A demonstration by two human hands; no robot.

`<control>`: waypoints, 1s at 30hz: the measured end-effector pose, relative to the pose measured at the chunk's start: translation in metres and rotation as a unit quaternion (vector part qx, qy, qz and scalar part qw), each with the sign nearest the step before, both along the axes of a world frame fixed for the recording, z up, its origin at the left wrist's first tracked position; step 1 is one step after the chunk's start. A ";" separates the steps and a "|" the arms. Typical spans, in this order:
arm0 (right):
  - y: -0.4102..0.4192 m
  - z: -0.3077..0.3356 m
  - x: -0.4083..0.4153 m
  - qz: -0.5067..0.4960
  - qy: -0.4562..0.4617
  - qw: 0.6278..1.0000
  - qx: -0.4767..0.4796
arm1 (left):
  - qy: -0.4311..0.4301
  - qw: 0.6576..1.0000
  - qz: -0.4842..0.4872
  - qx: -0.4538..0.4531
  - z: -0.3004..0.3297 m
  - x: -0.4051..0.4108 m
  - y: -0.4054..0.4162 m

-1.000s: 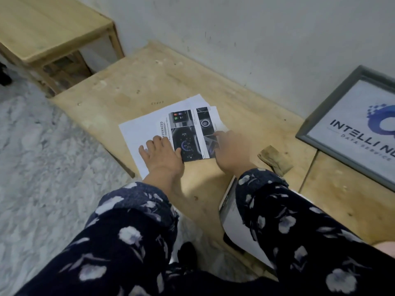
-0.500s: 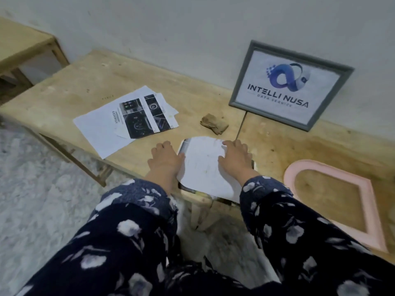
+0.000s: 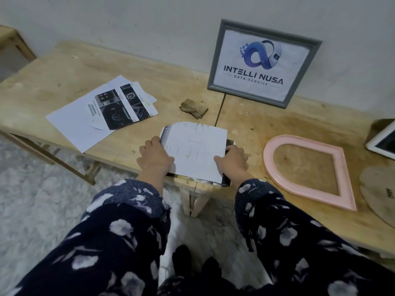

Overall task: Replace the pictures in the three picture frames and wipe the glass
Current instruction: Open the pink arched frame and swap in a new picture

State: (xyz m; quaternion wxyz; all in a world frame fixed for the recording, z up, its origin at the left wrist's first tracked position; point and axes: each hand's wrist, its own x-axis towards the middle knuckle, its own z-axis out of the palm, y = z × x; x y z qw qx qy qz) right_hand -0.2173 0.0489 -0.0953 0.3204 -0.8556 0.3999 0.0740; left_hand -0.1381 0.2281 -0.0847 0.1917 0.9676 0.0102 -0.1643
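At the near edge of the counter (image 3: 64, 67), between the two hands, lies a white sheet (image 3: 195, 150), face down, on top of a dark flat frame (image 3: 229, 144) whose edges show beyond the paper at the left, right and near sides. The left hand (image 3: 155, 158) sits at the sheet's left edge, fingers curled over the border of the paper and the frame beneath; its grip is narrow, closed on that edge. The right hand (image 3: 233, 160) mirrors it at the right edge, the thumb lying on the paper and the fingers curled round the frame's side. So the sheet spans the gap from one grip to the other, its far half reaching beyond both hands toward the wall.

Just beyond the sheet, a crumpled brown cloth (image 3: 194, 108) rests on the counter, apart from it. To the left lie loose printed papers (image 3: 102, 112), one bearing dark pictures of a car dashboard, overlapping a plain white page. Behind the cloth, a grey frame (image 3: 264, 63) leans against the wall with a blue logo print inside. To the right, a pink frame (image 3: 307, 169) with one rounded end lies flat, bare wood showing through its opening. Near it, at the picture's right border, sit a brown card backing (image 3: 378, 195) and a white-edged frame (image 3: 382, 142), both cut off by the view.
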 end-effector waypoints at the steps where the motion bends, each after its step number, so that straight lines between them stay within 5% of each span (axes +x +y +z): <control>1: 0.000 0.001 0.001 -0.020 -0.014 1.000 0.012 | -0.002 1.000 0.003 0.001 0.001 0.002 0.000; 4: 0.001 0.005 0.003 -0.048 -0.068 0.995 0.047 | -0.031 0.999 0.005 -0.033 0.004 0.006 -0.001; 7: 0.000 0.016 0.003 -0.054 -0.154 0.981 0.107 | -0.087 0.983 0.009 -0.164 0.013 0.012 -0.008; 12: -0.023 0.038 -0.010 -0.111 -0.225 0.964 0.086 | -0.156 0.962 -0.026 -0.225 0.039 0.018 -0.043; 30: -0.194 0.051 -0.167 -0.172 -0.164 0.971 -0.006 | -0.063 0.939 -0.132 -0.311 0.031 -0.114 -0.229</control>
